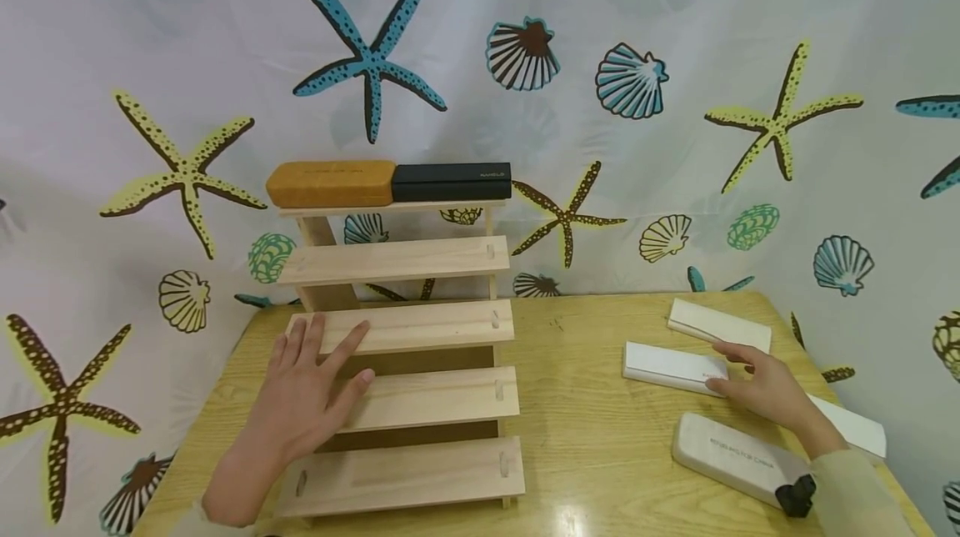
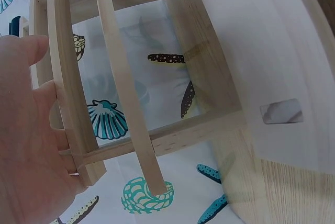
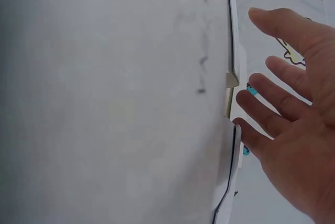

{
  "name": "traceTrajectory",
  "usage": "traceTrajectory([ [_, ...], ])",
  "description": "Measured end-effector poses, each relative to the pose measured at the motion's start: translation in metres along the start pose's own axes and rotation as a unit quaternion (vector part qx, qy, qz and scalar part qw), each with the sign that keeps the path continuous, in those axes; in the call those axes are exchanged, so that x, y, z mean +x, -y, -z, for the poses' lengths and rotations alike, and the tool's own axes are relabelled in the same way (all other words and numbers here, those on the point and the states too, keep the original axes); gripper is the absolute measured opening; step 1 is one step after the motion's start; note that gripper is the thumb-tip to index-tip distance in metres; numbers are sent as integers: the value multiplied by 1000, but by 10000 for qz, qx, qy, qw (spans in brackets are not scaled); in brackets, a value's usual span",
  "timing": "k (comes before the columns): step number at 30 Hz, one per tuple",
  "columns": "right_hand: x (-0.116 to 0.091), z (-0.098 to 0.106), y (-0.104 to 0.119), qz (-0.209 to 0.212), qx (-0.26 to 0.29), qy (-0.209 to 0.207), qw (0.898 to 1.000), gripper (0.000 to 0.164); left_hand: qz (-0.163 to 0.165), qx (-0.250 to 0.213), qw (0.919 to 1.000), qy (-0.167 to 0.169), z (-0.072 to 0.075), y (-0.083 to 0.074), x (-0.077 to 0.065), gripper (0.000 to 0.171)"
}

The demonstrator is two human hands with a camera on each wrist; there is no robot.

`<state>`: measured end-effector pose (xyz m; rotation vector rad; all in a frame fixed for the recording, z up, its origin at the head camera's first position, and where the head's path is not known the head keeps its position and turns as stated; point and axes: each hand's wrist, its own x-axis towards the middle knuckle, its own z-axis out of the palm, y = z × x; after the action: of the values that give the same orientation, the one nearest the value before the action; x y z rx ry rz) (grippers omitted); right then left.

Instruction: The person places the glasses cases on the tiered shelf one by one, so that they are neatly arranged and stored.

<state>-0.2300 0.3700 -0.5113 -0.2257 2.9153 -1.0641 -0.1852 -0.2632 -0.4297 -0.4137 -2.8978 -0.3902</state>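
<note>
My left hand [image 1: 303, 391] lies with spread fingers on the middle tiers of a stepped wooden rack [image 1: 442, 397]. In the left wrist view its fingers are beside the rack's slats [image 2: 68, 77]. My right hand [image 1: 768, 387] is over the right end of a white glasses case [image 1: 663, 362], thumb and fingers apart. From the head view I cannot tell whether it touches the case. In the right wrist view the right hand [image 3: 293, 103] shows loosely spread fingers with nothing between them; a pale case surface [image 3: 115, 98] fills the left side.
On the rack's top tier sit an orange case [image 1: 330, 184] and a black case [image 1: 450, 183]. Around the right hand lie another white case [image 1: 712, 322], a grey-white case [image 1: 735, 454] and a partly covered white one [image 1: 855, 427]. A patterned cloth [image 1: 465, 120] hangs behind the wooden table [image 1: 585, 429].
</note>
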Motion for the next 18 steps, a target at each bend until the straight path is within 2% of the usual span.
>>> traceTrajectory([
  [8,0,-1,-6,-159,-286,124,9994,76,-47,19,9999,-101,-2,-1,0,64],
  [14,1,-9,-10,152,-572,73,9982,67,-34,50,10000,-51,-2,0,0,65],
  [18,3,-14,-11,329,-784,44,9964,67,-23,84,10000,7,0,1,-1,66],
])
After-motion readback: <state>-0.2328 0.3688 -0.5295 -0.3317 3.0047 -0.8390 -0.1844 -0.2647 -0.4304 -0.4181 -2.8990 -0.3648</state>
